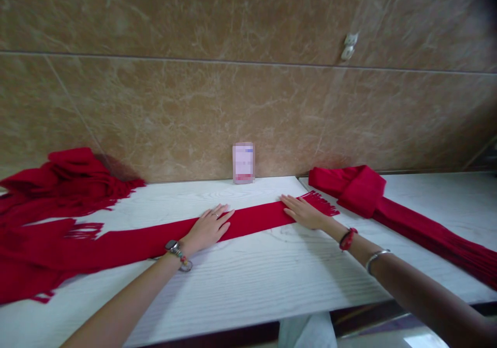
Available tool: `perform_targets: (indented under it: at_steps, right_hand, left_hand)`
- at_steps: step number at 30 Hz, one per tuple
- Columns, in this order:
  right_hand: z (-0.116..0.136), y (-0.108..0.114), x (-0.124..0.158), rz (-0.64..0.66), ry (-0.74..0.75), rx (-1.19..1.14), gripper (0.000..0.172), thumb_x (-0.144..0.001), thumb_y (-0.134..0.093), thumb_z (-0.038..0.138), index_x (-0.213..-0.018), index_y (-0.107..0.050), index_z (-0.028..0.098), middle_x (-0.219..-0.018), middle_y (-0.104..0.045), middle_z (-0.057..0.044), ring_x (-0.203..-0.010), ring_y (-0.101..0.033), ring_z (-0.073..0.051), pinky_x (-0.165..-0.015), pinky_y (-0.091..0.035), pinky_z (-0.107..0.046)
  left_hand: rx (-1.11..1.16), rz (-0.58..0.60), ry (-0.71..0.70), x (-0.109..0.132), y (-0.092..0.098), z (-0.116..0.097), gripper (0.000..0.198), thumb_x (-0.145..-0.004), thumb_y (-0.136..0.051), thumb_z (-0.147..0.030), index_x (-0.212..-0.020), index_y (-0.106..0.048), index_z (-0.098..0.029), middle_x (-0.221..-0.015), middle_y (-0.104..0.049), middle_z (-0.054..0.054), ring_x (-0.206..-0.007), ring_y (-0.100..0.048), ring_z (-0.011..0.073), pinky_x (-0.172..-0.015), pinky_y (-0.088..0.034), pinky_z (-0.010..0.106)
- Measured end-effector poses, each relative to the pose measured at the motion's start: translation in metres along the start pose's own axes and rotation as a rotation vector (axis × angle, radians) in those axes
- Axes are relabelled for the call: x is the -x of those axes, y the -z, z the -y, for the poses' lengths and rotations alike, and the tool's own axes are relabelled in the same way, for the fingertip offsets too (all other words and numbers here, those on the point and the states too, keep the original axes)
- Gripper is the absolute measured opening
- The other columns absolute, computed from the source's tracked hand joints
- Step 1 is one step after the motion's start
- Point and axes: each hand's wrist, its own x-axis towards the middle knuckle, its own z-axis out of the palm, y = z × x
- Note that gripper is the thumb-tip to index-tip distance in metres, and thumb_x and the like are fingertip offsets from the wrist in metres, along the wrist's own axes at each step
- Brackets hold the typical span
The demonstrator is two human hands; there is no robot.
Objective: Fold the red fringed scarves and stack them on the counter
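Both left hand (205,231) and right hand (306,216), fingers slightly apart, touch a flat, strip-like red scarf (254,218) (fringed)

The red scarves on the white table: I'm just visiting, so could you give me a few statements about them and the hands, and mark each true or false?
1. Both the left hand and right hand touch the flat scarf. True.
2. The watch is on the right wrist. False: it is on the left wrist.
3. A folded-over scarf lies to the right of the right hand. True.
4. The small pale rectangle lies under the left hand. False: it stands by the wall.
5. The crumpled heap is blue. False: it is red.
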Motion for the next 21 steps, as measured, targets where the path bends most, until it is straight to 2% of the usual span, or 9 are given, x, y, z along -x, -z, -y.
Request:
perform_targets:
  at_steps: [4, 6, 8, 10, 11, 14, 16, 18, 21]
  right_hand:
    - [-0.041, -0.006, 0.031, 0.041, -0.094, 0.123, 0.04, -0.089, -0.03, 0.013, -0.121, -0.053, 0.014, -0.133, -0.043, -0.02, -0.124, -0.039, -0.033, -0.092, -0.033, -0.063]
    - [-0.047, -0.001, 0.032, 0.051, -0.174, 0.133, 0.04, -0.089, -0.031, 0.014, -0.122, -0.053, 0.014, -0.133, -0.044, -0.02, -0.124, -0.038, -0.034, -0.093, -0.029, -0.065]
    - [-0.044, 0.009, 0.02, 0.029, -0.262, 0.085, 0.041, -0.09, -0.032, 0.02, -0.126, -0.048, 0.011, -0.134, -0.042, -0.021, -0.126, -0.035, -0.034, -0.096, -0.028, -0.063]
    - [-0.032, 0.024, 0.001, -0.019, -0.311, -0.014, 0.045, -0.09, -0.036, 0.026, -0.13, -0.043, 0.008, -0.136, -0.039, -0.022, -0.127, -0.034, -0.032, -0.1, -0.03, -0.056]
    - [-0.023, 0.033, -0.009, -0.046, -0.285, -0.07, 0.047, -0.089, -0.038, 0.029, -0.131, -0.041, 0.007, -0.138, -0.038, -0.021, -0.128, -0.033, -0.03, -0.101, -0.032, -0.051]
    - [0.011, 0.057, -0.036, -0.047, -0.1, -0.207, 0.045, -0.088, -0.04, 0.03, -0.129, -0.046, 0.011, -0.136, -0.043, -0.016, -0.125, -0.04, -0.024, -0.102, -0.035, -0.042]
    - [0.038, 0.067, -0.047, -0.004, 0.031, -0.26, 0.043, -0.088, -0.04, 0.029, -0.124, -0.05, 0.008, -0.131, -0.048, -0.017, -0.122, -0.044, -0.023, -0.102, -0.036, -0.039]
    - [0.062, 0.072, -0.052, 0.029, 0.144, -0.28, 0.041, -0.089, -0.041, 0.027, -0.123, -0.052, 0.008, -0.128, -0.051, -0.016, -0.12, -0.045, -0.023, -0.102, -0.037, -0.037]
    - [0.086, 0.069, -0.053, 0.045, 0.225, -0.298, 0.039, -0.088, -0.043, 0.027, -0.123, -0.053, 0.011, -0.127, -0.053, -0.014, -0.118, -0.048, -0.022, -0.1, -0.039, -0.036]
  left_hand:
    - [0.009, 0.0, 0.0, 0.0, 0.001, -0.001, 0.042, -0.093, -0.029, -0.035, -0.133, -0.04, -0.024, -0.143, -0.033, 0.005, -0.132, -0.027, 0.0222, -0.105, -0.024, 0.041]
    - [0.011, -0.007, 0.0, -0.001, 0.0, -0.001, 0.042, -0.093, -0.029, -0.034, -0.132, -0.041, -0.024, -0.143, -0.034, 0.006, -0.132, -0.028, 0.0229, -0.105, -0.025, 0.041]
    - [0.009, -0.008, 0.002, -0.001, 0.0, -0.002, 0.042, -0.093, -0.03, -0.034, -0.132, -0.042, -0.023, -0.142, -0.035, 0.006, -0.131, -0.029, 0.0233, -0.105, -0.025, 0.042]
    - [0.005, -0.004, 0.007, -0.001, 0.002, -0.003, 0.042, -0.093, -0.03, -0.033, -0.132, -0.041, -0.023, -0.142, -0.035, 0.006, -0.131, -0.029, 0.0234, -0.105, -0.026, 0.042]
    - [0.004, -0.002, 0.011, -0.001, 0.003, -0.004, 0.042, -0.093, -0.03, -0.033, -0.133, -0.041, -0.023, -0.142, -0.035, 0.006, -0.131, -0.029, 0.0234, -0.105, -0.025, 0.042]
    - [0.011, -0.001, 0.021, 0.0, 0.006, -0.007, 0.042, -0.093, -0.03, -0.033, -0.133, -0.04, -0.022, -0.142, -0.036, 0.006, -0.131, -0.029, 0.0229, -0.105, -0.025, 0.041]
    - [0.027, 0.002, 0.03, 0.0, 0.008, -0.008, 0.043, -0.093, -0.031, -0.034, -0.133, -0.039, -0.022, -0.141, -0.037, 0.006, -0.131, -0.03, 0.0221, -0.105, -0.025, 0.041]
    - [0.046, 0.004, 0.042, 0.001, 0.009, -0.009, 0.043, -0.093, -0.031, -0.034, -0.133, -0.04, -0.02, -0.14, -0.038, 0.006, -0.13, -0.031, 0.0216, -0.105, -0.025, 0.04]
    - [0.069, -0.01, 0.055, 0.001, 0.01, -0.01, 0.042, -0.093, -0.032, -0.033, -0.131, -0.042, -0.018, -0.138, -0.042, 0.007, -0.128, -0.034, 0.0207, -0.105, -0.025, 0.039]
